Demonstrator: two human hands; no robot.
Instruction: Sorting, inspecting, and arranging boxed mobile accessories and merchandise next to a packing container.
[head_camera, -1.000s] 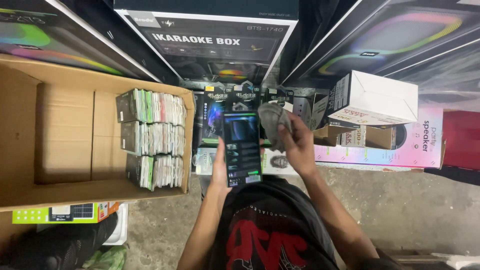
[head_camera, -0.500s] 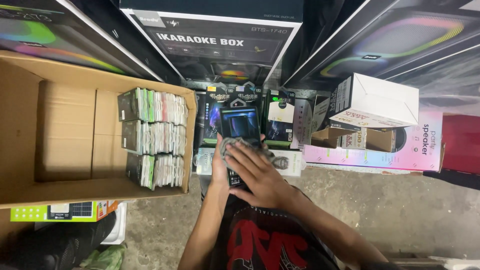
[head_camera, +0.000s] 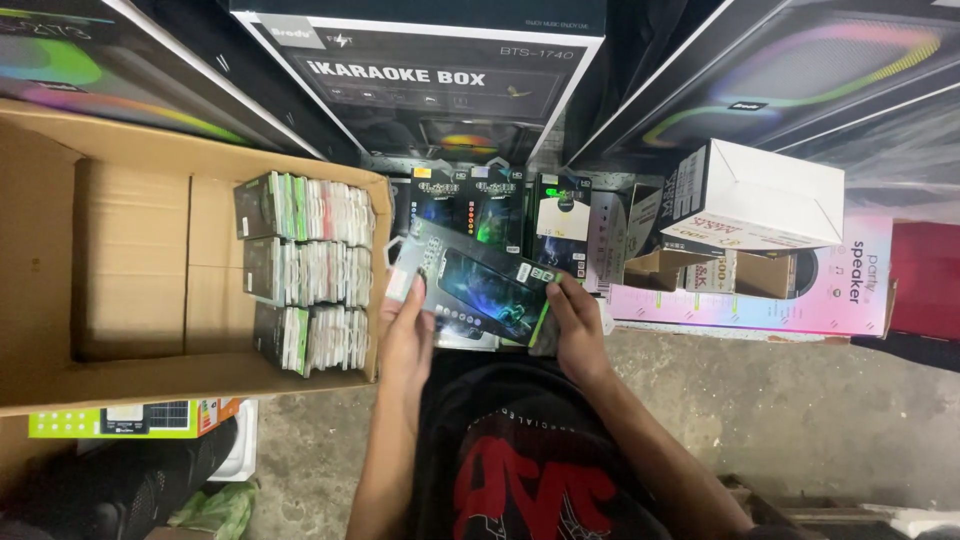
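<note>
Both hands grip a flat dark packet (head_camera: 478, 290) held tilted: the left hand (head_camera: 405, 335) at its lower left edge, the right hand (head_camera: 575, 325) at its right end. Left of them, a cardboard box (head_camera: 130, 260) carries three stacks of similar packets (head_camera: 305, 275) against its right wall (standing on edge).

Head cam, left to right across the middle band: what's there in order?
Open cardboard box → rows of small packs standing along its right wall → left hand → dark flat package held tilted between both hands → right hand → white carton → pink speaker box → red box.
</note>
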